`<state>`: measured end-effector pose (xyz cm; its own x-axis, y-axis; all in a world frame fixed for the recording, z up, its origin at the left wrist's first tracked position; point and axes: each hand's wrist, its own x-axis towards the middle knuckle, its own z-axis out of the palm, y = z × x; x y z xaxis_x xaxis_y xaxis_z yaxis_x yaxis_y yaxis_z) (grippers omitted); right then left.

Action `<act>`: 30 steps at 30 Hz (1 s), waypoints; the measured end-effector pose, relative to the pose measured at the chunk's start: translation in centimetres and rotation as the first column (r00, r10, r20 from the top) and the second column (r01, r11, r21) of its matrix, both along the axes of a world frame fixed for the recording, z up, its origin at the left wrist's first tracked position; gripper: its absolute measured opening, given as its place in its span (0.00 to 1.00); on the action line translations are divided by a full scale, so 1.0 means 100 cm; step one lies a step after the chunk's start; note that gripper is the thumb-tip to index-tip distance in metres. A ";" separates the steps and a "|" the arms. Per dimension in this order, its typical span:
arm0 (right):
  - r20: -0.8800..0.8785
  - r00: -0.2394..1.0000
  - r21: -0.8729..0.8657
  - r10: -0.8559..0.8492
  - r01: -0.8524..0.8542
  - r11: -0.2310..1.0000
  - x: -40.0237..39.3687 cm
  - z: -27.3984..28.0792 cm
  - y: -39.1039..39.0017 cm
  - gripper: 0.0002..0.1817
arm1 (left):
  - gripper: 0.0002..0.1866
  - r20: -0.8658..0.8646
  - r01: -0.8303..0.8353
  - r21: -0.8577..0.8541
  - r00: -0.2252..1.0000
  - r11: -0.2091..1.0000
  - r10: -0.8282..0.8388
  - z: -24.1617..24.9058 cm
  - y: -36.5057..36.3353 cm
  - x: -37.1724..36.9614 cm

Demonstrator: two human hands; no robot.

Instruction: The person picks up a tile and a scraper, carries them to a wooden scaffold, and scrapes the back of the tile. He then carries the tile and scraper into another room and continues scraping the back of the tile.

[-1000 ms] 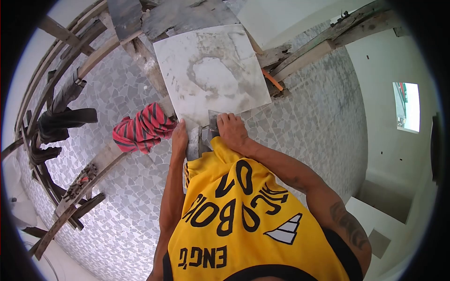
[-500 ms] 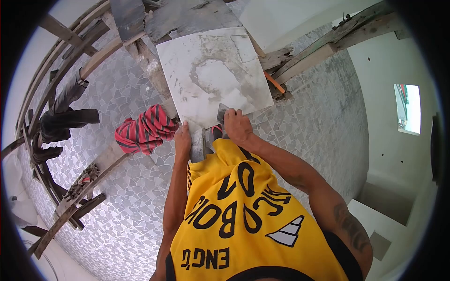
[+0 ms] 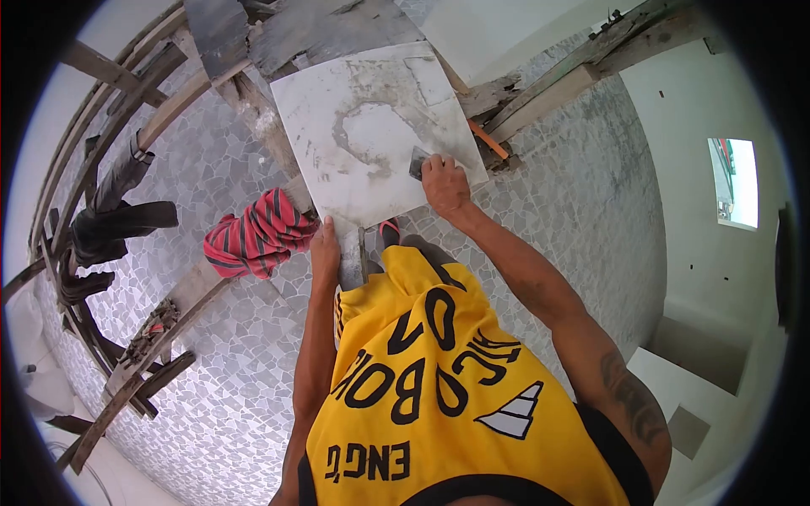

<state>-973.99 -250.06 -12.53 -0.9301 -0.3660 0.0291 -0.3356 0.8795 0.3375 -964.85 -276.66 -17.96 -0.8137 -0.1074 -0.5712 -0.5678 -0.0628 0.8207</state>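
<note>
A square white tile [image 3: 321, 164], smeared with grey residue and an uneven grey ring, rests on boards in front of me. My left hand [image 3: 326, 244] grips its near left corner, thumb on the edge and the other fingers mostly hidden. In my right hand [image 3: 445, 184] is a small dark flat scraper [image 3: 418, 163], its blade against the tile's right part; its handle is hidden in the closed fingers. Beside the left hand lies a red cloth with dark stripes [image 3: 260, 234].
Worn planks [image 3: 169, 325] and a wooden frame with dark cloths [image 3: 122, 223] stand at the left. Grey boards [image 3: 337, 34] lie beyond the tile. An orange strip [image 3: 489, 140] sticks out at its right. A long beam [image 3: 582, 76] runs upper right above the stone-patterned floor [image 3: 582, 202].
My right hand has moved the scraper away from the tile's near edge, up and to the right. The left hand stays at the corner; the whole view has shifted slightly.
</note>
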 end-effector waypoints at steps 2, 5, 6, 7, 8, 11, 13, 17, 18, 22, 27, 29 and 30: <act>0.081 0.982 -0.014 0.172 -0.172 0.985 0.037 0.011 -0.021 0.15 | 0.30 -0.050 -0.023 0.007 0.998 1.000 0.023 -0.004 0.006 -0.017; 0.027 0.998 -0.064 0.059 -0.057 0.996 -0.009 0.000 0.016 0.14 | 0.29 0.001 0.029 -0.024 1.000 0.999 -0.029 -0.006 0.000 -0.008; 0.005 1.000 -0.088 -0.021 0.021 0.996 -0.026 0.000 0.020 0.13 | 0.29 0.017 0.019 -0.005 1.000 1.000 -0.018 -0.003 -0.002 -0.007; 0.011 1.000 -0.041 0.008 -0.007 0.999 -0.026 0.000 0.019 0.13 | 0.29 0.042 0.014 0.013 0.999 1.000 -0.015 0.002 -0.003 -0.004; 0.042 0.998 -0.037 0.056 -0.055 0.998 -0.009 -0.001 0.014 0.12 | 0.29 0.052 0.009 0.039 0.999 0.999 -0.011 0.007 0.000 -0.008; 0.055 0.979 -0.011 0.194 -0.194 0.981 0.013 0.003 -0.003 0.11 | 0.29 -0.086 -0.092 -0.013 0.992 0.996 0.090 -0.013 0.007 -0.008; 0.008 0.998 -0.047 0.058 -0.058 0.997 -0.020 -0.003 0.020 0.11 | 0.29 -0.051 -0.046 -0.039 0.998 0.998 0.044 -0.011 0.004 -0.004; 0.068 0.992 -0.031 0.109 -0.107 0.994 -0.015 0.001 0.007 0.12 | 0.29 0.019 0.005 -0.007 1.000 1.000 -0.005 0.010 0.001 -0.008; 0.075 0.980 -0.012 0.186 -0.186 0.982 -0.005 0.005 -0.003 0.12 | 0.29 -0.018 -0.005 -0.012 1.000 1.000 0.005 0.010 0.005 -0.020; -0.105 0.988 -0.026 0.110 -0.113 0.993 -0.047 -0.014 0.027 0.12 | 0.28 -0.038 -0.015 -0.026 0.999 1.000 0.014 0.006 0.005 -0.013; 0.047 0.981 -0.006 0.189 -0.189 0.982 -0.036 0.000 -0.005 0.10 | 0.29 -0.023 -0.021 -0.036 1.000 0.999 0.020 0.008 0.005 -0.013; 0.028 0.962 -0.034 0.271 -0.270 0.962 -0.017 0.006 -0.014 0.10 | 0.29 -0.053 -0.008 -0.101 0.999 0.995 0.003 -0.014 0.001 -0.005; -0.012 0.958 -0.036 0.287 -0.287 0.957 -0.029 0.001 -0.006 0.09 | 0.29 -0.041 0.009 -0.122 0.999 0.993 -0.014 -0.010 0.001 -0.005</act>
